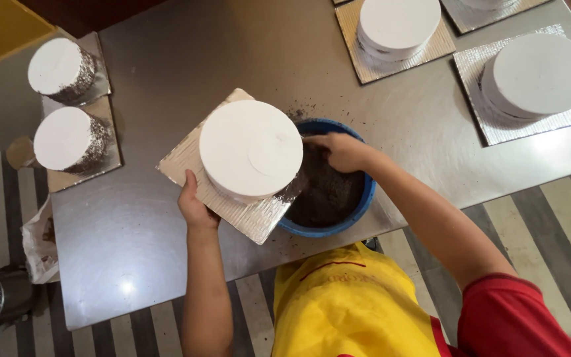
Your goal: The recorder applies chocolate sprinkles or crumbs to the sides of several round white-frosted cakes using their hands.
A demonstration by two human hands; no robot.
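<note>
You see a bright, evenly lit scene with light falling from overhead. It glares off the steel desk (166,59) in a small hot spot below your left hand (195,205). Shadows stay soft and short beneath your hands. Focus is sharp throughout; the edges bend slightly.

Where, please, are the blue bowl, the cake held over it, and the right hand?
Blue bowl (363,198): head view, on its right rim.
Cake (249,149): head view, on its white top.
Right hand (343,151): head view, on the back of the hand.
</note>
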